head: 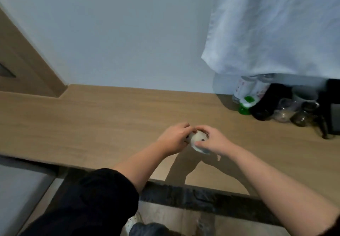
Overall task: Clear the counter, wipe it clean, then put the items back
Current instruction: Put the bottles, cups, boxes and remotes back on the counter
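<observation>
Black sleeve [88, 199], left hand [173, 138] and right hand [214, 141] fingers [203, 128] gripping pale object [198, 138], wooden counter [110, 117], white curtain [276, 27]

Small white rounded item [199, 139], dark-spotted, gripped between left hand [173, 140] and right hand [214, 142] over wooden counter [92, 121]

A wooden counter [92, 125] with a dark front edge is being shown across the view. At two o'clock on it, by the wall, a cluster is being kept: white-labelled bottles [242, 88], a green-capped item [246, 105] just before them, a black container [265, 103] beside it, then blurred glass jars [284, 112], perhaps of spices. At three o'clock a dark box [334, 114] is being cropped. Near the centre a small white object [199, 140] is being held close to the surface.
</observation>
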`<state>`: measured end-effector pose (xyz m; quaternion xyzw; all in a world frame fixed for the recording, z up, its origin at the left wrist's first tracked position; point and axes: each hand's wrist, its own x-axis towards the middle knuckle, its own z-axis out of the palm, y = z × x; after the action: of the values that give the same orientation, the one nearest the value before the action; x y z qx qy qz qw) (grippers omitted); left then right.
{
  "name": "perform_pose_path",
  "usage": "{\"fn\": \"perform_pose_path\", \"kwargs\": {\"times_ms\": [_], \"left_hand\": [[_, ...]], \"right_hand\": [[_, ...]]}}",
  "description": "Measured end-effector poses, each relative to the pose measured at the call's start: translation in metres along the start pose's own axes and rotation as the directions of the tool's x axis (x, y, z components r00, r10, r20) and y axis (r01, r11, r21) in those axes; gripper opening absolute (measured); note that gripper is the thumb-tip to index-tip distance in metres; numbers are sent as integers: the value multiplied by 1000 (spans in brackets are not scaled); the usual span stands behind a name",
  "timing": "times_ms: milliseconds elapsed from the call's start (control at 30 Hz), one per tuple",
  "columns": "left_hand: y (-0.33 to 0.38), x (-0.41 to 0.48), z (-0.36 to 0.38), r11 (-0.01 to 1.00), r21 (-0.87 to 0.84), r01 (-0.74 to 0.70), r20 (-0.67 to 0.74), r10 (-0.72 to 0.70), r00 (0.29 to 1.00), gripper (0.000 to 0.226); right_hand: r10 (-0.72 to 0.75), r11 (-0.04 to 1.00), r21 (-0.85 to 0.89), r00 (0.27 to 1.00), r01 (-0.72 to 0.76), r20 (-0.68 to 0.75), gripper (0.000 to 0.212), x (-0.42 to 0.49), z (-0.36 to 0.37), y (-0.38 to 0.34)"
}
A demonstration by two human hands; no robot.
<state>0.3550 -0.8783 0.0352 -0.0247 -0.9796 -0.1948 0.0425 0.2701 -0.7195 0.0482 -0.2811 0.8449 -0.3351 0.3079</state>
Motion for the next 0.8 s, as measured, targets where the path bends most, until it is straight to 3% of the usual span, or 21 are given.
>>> {"fn": "perform_pose_path", "kwargs": {"times_ms": [233,400,567,800], "left_hand": [[162,79,61,997,-26,-78,-4,78,997,36],[219,142,92,998,-54,-12,-11,11,1000,43],[286,217,145,992,-129,4,3,-4,1000,50],[444,347,212,975,-211,-74,191,115,975,53]], "right_hand": [[104,994,43,985,-99,-139,28,-88,-110,120],[136,990,81,957,-119,-257,31,-97,-170,177],[122,991,-21,967,-130,-224,19,-108,-257,249],[276,950,-63,920,-304,-278,24,-169,-410,373]]}}
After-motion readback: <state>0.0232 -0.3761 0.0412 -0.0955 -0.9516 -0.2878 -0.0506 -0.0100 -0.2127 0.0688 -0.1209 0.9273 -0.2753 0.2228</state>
